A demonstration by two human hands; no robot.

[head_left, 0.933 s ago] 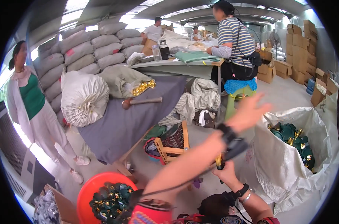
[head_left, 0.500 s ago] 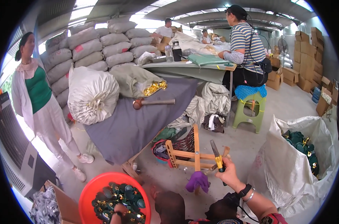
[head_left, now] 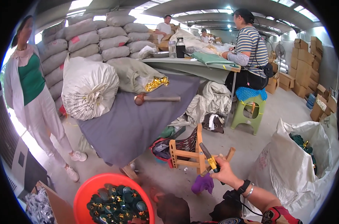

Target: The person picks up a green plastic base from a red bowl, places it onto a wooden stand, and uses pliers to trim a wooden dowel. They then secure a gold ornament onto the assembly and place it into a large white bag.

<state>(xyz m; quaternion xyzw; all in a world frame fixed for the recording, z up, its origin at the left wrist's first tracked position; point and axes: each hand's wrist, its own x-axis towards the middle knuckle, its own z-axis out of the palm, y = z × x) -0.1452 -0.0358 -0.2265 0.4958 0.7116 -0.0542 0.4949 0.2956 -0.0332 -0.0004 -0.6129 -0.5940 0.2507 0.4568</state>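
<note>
A wooden mallet (head_left: 154, 99) lies on the grey cloth-covered table (head_left: 132, 127). Left of it sits a white sack (head_left: 88, 87); a green stool (head_left: 248, 114) stands far right.

Warehouse-type workshop: stacked sacks (head_left: 102, 33) along the wall, cardboard boxes (head_left: 305, 63), metal roof, people sorting at a long worktop (head_left: 188, 65).

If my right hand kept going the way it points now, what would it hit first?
Probably the small wooden chair: the right hand, gripping pliers, points up-left toward it. Depth is unclear.
</note>
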